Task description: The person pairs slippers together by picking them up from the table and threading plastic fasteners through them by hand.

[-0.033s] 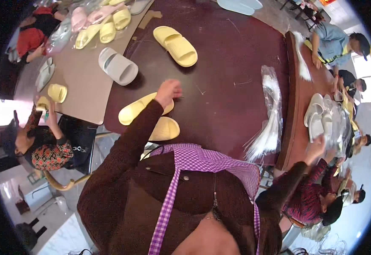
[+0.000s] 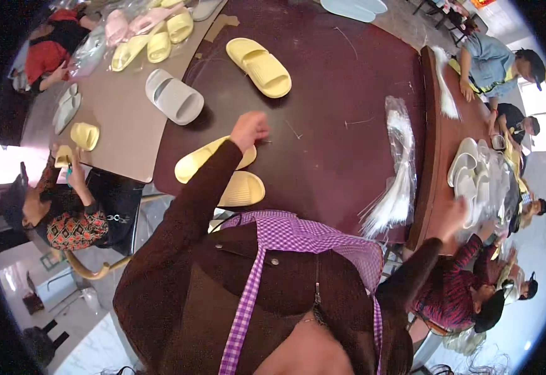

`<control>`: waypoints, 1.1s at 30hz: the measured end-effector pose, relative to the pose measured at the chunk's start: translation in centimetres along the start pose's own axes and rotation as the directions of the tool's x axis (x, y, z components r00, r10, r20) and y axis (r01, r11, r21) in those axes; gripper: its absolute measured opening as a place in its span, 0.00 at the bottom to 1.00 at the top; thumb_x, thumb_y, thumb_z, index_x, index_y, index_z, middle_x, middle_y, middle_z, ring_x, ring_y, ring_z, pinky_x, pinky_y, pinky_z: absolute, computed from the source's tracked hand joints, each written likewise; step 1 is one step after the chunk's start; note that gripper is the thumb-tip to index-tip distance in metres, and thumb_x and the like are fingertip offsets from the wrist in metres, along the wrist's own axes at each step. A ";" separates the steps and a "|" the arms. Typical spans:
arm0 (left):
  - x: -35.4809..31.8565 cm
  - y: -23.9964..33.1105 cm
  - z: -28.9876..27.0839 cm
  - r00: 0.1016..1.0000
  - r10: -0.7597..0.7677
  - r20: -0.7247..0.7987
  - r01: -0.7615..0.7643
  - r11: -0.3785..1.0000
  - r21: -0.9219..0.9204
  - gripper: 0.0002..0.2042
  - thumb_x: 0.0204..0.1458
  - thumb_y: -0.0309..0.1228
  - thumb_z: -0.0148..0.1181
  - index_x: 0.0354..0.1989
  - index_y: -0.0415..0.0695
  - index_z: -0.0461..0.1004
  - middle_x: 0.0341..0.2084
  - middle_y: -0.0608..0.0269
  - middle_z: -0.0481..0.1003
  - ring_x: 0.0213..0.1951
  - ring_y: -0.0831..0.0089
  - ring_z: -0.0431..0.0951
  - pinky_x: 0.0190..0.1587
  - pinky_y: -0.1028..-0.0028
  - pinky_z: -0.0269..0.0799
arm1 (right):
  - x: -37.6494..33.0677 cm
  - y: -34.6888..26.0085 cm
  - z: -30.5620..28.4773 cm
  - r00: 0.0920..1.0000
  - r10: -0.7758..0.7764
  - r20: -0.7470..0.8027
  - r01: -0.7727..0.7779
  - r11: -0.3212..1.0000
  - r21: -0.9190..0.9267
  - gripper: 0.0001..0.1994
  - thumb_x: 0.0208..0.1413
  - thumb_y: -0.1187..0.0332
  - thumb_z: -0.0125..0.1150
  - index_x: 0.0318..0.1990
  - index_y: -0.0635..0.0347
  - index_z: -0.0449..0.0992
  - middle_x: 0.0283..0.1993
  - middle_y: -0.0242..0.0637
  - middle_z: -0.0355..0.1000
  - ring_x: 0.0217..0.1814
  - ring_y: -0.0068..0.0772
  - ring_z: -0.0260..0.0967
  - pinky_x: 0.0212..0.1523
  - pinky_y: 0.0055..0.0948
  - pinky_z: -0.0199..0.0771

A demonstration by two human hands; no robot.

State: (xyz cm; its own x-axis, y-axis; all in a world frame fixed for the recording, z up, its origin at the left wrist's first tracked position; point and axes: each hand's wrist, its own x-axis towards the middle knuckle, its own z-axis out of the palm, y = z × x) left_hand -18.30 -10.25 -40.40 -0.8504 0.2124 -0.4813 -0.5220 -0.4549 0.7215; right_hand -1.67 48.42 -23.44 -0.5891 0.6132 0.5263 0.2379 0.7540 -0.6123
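Note:
My left hand (image 2: 250, 129) is closed over the dark red table, fingers curled; whatever they may hold is hidden. Below it lies a yellow slipper (image 2: 197, 161), partly covered by my forearm, and nearer me another yellow slipper (image 2: 243, 189). Farther off are a third yellow slipper (image 2: 258, 67) and a grey slipper (image 2: 174, 97). My right hand (image 2: 451, 220) is out to the right, beside the white slippers (image 2: 465, 164) on the brown side table. Motion smears its fingers, and I cannot tell whether it touches them.
A plastic bag of thin white strands (image 2: 400, 169) lies along the table's right side. More slippers in clear bags (image 2: 158, 42) cover the beige table (image 2: 126, 119) at left. A person (image 2: 76, 219) there handles a yellow slipper. Several people sit along the right.
My right hand has shifted left, toward me. My left hand has risen slightly in the picture. The slippers on my table stay where they were.

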 end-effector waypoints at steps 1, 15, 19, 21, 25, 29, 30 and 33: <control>1.2 1.2 1.1 0.996 -0.070 -0.046 0.067 0.995 -0.068 0.23 0.51 0.32 0.55 0.52 0.33 0.56 0.39 0.50 0.68 0.39 0.61 0.72 0.41 0.63 0.72 | -3.0 1.1 2.0 0.990 -0.134 0.044 0.130 0.988 0.087 0.11 0.52 0.71 0.52 0.41 0.64 0.74 0.33 0.33 0.71 0.30 0.26 0.67 0.29 0.24 0.70; 5.8 1.2 4.8 0.998 0.008 -0.066 -0.023 0.973 -0.230 0.12 0.49 0.22 0.47 0.42 0.31 0.64 0.30 0.50 0.71 0.31 0.61 0.74 0.34 0.66 0.72 | -24.3 -12.3 12.3 0.439 0.030 0.898 -0.475 0.856 0.204 0.11 0.51 0.72 0.55 0.41 0.68 0.73 0.31 0.37 0.72 0.27 0.22 0.69 0.28 0.21 0.69; -0.7 -0.7 3.8 0.958 -0.149 0.246 0.161 0.987 -0.026 0.10 0.46 0.21 0.49 0.39 0.34 0.66 0.24 0.56 0.70 0.25 0.67 0.73 0.29 0.71 0.71 | -20.8 -12.9 10.7 0.451 0.275 0.849 -0.684 0.718 0.130 0.11 0.56 0.69 0.52 0.44 0.64 0.71 0.35 0.34 0.73 0.29 0.20 0.69 0.28 0.18 0.69; -4.4 -0.4 4.7 0.935 -0.230 0.269 0.206 0.972 0.116 0.10 0.46 0.21 0.49 0.39 0.35 0.67 0.24 0.59 0.70 0.23 0.70 0.72 0.27 0.73 0.70 | -19.0 -11.2 10.9 0.518 0.230 0.824 -0.636 0.748 0.190 0.15 0.57 0.65 0.50 0.48 0.64 0.69 0.41 0.36 0.72 0.37 0.22 0.69 0.34 0.21 0.70; -8.4 -0.7 5.3 0.883 -0.382 0.273 0.245 0.871 0.426 0.10 0.47 0.23 0.52 0.39 0.36 0.68 0.23 0.64 0.70 0.21 0.77 0.71 0.24 0.78 0.68 | -16.2 -11.8 12.1 0.617 0.283 0.734 -0.738 0.531 0.416 0.24 0.58 0.57 0.48 0.54 0.68 0.63 0.46 0.39 0.70 0.43 0.29 0.69 0.37 0.23 0.69; -9.7 -0.8 6.4 0.824 -0.464 0.326 0.220 0.791 0.571 0.10 0.47 0.25 0.53 0.39 0.37 0.68 0.23 0.66 0.70 0.20 0.80 0.70 0.24 0.81 0.67 | -15.5 -11.6 12.8 0.630 0.364 0.687 -0.766 0.436 0.472 0.22 0.59 0.59 0.47 0.54 0.67 0.62 0.45 0.40 0.70 0.42 0.29 0.69 0.35 0.24 0.70; -10.0 -0.7 6.3 0.814 -0.470 0.341 0.206 0.783 0.586 0.10 0.47 0.25 0.53 0.39 0.37 0.68 0.23 0.67 0.70 0.20 0.81 0.69 0.24 0.82 0.67 | -15.7 -11.5 13.0 0.625 0.384 0.680 -0.769 0.454 0.450 0.20 0.59 0.59 0.47 0.52 0.67 0.64 0.44 0.39 0.70 0.41 0.28 0.69 0.35 0.25 0.70; -9.0 -0.6 5.5 0.767 -0.510 0.390 0.156 0.737 0.657 0.11 0.47 0.26 0.53 0.40 0.37 0.69 0.24 0.67 0.71 0.20 0.82 0.69 0.24 0.82 0.67 | -17.3 -10.0 12.8 0.608 0.407 0.682 -0.784 0.440 0.438 0.18 0.59 0.60 0.48 0.48 0.66 0.67 0.41 0.37 0.71 0.38 0.26 0.69 0.33 0.24 0.70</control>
State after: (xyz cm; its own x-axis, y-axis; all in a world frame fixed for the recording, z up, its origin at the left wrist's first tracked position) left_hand -10.67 -7.09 -33.77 -0.4119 0.7321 -0.5426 -0.5605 0.2659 0.7843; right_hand -3.75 27.21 -33.98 -0.7879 0.5192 -0.3311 0.2286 -0.2526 -0.9402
